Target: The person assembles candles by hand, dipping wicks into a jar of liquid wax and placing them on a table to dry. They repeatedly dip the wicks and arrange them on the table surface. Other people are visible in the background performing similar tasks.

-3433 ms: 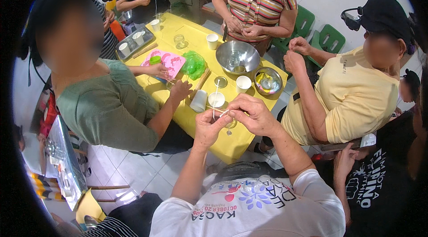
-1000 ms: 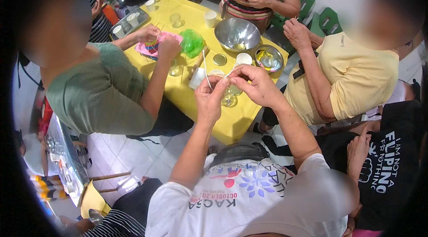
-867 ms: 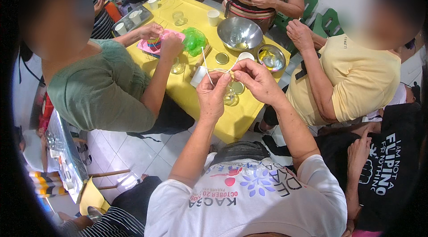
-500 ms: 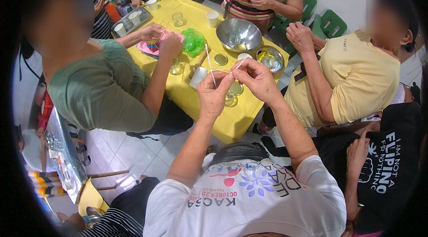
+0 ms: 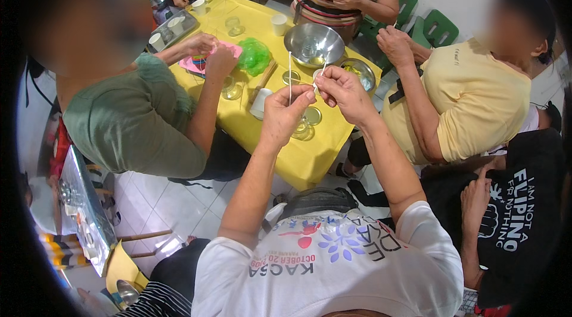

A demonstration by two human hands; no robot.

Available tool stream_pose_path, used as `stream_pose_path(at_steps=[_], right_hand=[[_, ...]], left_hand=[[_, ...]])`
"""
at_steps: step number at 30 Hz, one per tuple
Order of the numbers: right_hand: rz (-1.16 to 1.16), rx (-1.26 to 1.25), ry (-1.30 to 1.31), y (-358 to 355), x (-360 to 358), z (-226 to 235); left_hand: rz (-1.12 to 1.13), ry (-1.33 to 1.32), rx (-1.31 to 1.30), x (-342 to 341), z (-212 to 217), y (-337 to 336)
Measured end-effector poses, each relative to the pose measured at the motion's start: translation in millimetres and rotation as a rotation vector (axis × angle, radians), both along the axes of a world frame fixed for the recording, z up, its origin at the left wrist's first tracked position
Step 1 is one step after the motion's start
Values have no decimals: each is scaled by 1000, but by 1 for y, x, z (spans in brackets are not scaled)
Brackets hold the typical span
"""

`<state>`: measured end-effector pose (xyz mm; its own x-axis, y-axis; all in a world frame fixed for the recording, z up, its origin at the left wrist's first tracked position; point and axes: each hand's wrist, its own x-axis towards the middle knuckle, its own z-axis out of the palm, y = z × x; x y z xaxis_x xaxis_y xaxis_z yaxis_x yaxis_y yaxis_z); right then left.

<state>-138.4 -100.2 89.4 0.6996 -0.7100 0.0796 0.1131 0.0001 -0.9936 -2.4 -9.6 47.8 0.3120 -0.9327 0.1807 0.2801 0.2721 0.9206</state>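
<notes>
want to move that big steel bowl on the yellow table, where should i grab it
Grip the steel bowl by its rim on the near-left side. The walls are round and smooth, so only the thin lip gives purchase. That side is open, while a smaller bowl sits close on its right, and the left hand and right hand are raised in front of it.

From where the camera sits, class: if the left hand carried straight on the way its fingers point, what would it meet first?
Probably the right hand, close ahead of the left hand, which pinches a thin white stick. Depth is unclear, so they may pass.
</notes>
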Motion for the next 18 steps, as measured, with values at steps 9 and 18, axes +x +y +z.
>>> stream_pose_path(at_steps=[9, 18], right_hand=[[54, 138, -157, -9, -4, -3], [9, 260, -205, -30, -16, 0]], left_hand=[[69, -26, 21, 2, -11, -12], [417, 111, -77, 9, 21, 3]])
